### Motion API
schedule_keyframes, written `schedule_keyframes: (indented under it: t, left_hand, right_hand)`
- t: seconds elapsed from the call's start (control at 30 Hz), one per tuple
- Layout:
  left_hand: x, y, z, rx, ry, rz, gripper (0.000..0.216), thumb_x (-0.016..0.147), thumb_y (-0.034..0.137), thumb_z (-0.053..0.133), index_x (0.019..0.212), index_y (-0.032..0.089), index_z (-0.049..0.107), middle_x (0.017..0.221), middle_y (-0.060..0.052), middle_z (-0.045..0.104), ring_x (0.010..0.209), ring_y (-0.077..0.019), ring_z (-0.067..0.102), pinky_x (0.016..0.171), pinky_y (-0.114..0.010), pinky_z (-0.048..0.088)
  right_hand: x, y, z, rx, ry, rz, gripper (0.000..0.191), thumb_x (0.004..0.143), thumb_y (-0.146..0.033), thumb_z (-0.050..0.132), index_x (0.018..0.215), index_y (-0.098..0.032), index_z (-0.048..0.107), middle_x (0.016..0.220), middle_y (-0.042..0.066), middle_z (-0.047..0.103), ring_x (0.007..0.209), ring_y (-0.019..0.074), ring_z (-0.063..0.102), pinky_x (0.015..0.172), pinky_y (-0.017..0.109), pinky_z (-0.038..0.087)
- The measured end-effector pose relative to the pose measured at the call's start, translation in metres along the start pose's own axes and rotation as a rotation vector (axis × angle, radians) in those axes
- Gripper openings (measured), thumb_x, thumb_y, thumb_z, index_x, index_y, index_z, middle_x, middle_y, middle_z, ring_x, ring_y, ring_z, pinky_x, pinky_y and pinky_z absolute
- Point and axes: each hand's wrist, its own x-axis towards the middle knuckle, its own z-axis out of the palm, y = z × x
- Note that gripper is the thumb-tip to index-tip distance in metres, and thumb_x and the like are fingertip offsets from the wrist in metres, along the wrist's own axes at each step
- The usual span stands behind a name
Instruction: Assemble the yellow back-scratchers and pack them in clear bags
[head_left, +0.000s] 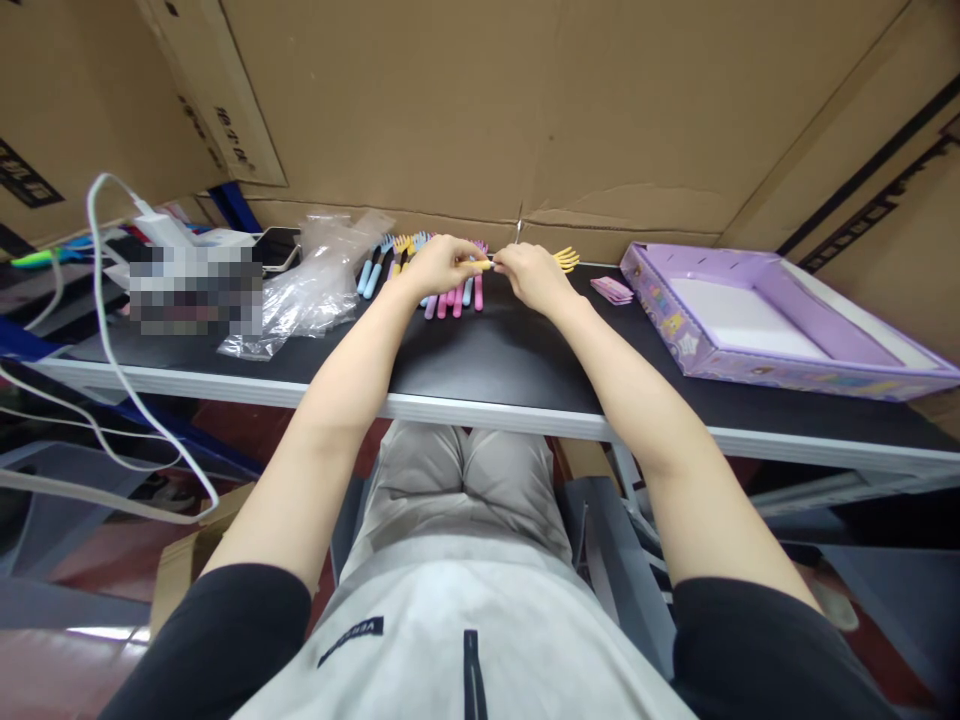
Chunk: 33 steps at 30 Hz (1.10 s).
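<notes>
My left hand (437,265) is closed around the yellow handle of a fork-shaped stick (568,260), like a small back scratcher. My right hand (532,275) pinches the same stick further along, and its curved yellow tines stick out to the right. The middle of the stick is hidden by my fingers. Below and beside my left hand lie several similar sticks with pink and purple handles (455,302). To the left, more have light blue handles (367,278) and tines toward the cardboard wall.
Clear plastic bags (300,295) lie left of the sticks, near a phone (277,248) and a white cable (101,290). Right of my hands are small pink cards (613,291) and a shallow purple box (795,372). A cardboard wall (450,110) stands behind the black table (495,365).
</notes>
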Motion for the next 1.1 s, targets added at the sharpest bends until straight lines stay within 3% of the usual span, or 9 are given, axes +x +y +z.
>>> schedule_keyframes:
  t: [0.23,0.47,0.77,0.93,1.1]
  left_hand:
    - [-0.003,0.012,-0.012,-0.027,0.002,-0.012,0.031,0.098,0.037,0.08,0.116,0.014,0.091,0.076,0.0,0.071,0.084,-0.0208,0.062,0.084,-0.033,0.046]
    - [-0.003,0.031,-0.022,-0.19,-0.043,-0.08,0.029,0.092,0.03,0.088,0.113,0.01,0.089,0.084,-0.003,0.084,0.09,-0.0214,0.066,0.087,-0.031,0.05]
    - [0.005,0.011,-0.019,-0.228,-0.072,-0.045,0.04,0.091,0.053,0.09,0.105,0.016,0.089,0.064,0.0,0.067,0.073,-0.0202,0.06,0.071,-0.034,0.046]
    - [0.0,0.007,-0.013,-0.147,-0.074,-0.034,0.041,0.095,0.054,0.086,0.11,0.016,0.088,0.064,0.0,0.068,0.073,-0.0207,0.062,0.072,-0.033,0.047]
    - [-0.005,0.009,-0.001,-0.057,-0.087,-0.001,0.036,0.1,0.052,0.078,0.104,0.017,0.088,0.062,-0.002,0.067,0.077,-0.0247,0.068,0.078,-0.036,0.049]
  right_hand:
    - [0.004,0.011,-0.007,0.044,0.007,-0.024,0.035,0.119,-0.033,0.045,0.123,-0.019,0.077,0.119,0.018,0.078,0.114,0.0359,0.067,0.103,0.049,0.048]
    - [0.006,0.013,-0.017,0.078,0.008,-0.058,0.038,0.117,-0.029,0.041,0.118,-0.019,0.077,0.116,0.019,0.077,0.114,0.0362,0.065,0.1,0.048,0.048]
    - [0.006,0.003,-0.03,0.039,-0.057,-0.037,0.044,0.116,-0.029,0.036,0.121,-0.018,0.079,0.119,0.021,0.077,0.117,0.0385,0.066,0.103,0.051,0.048]
    - [0.003,0.007,-0.02,0.03,-0.069,-0.035,0.044,0.12,-0.037,0.037,0.124,-0.02,0.078,0.114,0.02,0.078,0.116,0.0372,0.068,0.102,0.05,0.051]
    - [-0.007,0.005,-0.007,0.014,-0.118,-0.01,0.042,0.121,-0.035,0.037,0.126,-0.016,0.074,0.121,0.023,0.078,0.119,0.0367,0.07,0.101,0.048,0.053]
